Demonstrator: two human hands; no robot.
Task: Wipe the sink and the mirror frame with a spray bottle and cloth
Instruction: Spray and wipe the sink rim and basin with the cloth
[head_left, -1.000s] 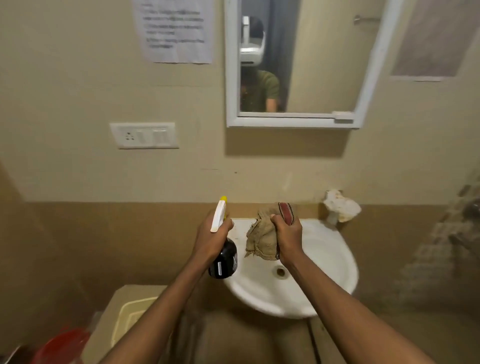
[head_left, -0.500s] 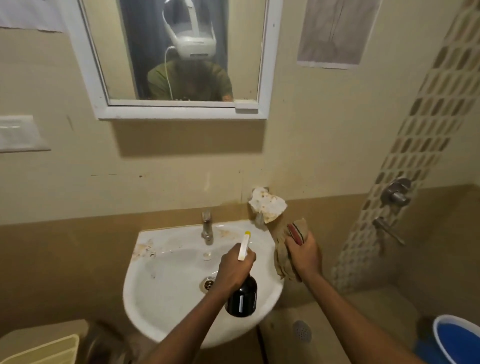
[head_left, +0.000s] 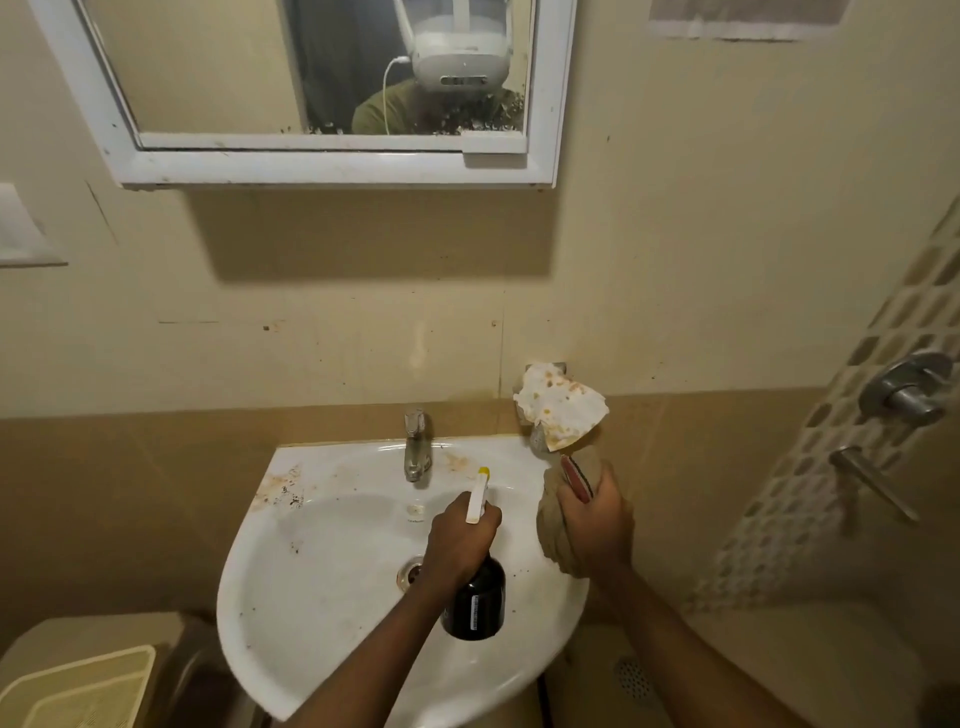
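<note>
Nearest, the left hand (head_left: 457, 540) is wrapped around a dark round plastic spray bottle (head_left: 474, 597) held over the white ceramic sink (head_left: 322, 587), its white nozzle pointing toward the stained back rim. Just right, the right hand (head_left: 597, 525) clutches a bunched beige cloth (head_left: 553, 530). Beyond, straight above the tap, hangs the white mirror frame (head_left: 332, 169).

Items counted: one white ceramic wall-mounted sink (head_left: 322, 571); one chrome tap (head_left: 417, 442); one white-framed rectangular mirror (head_left: 332, 167); one dark spray bottle with a white, yellow-tipped nozzle (head_left: 475, 597); one bunched tan cloth (head_left: 557, 525); one stained crumpled white paper (head_left: 561, 408); two hands, left (head_left: 457, 543) and right (head_left: 597, 525).
</note>
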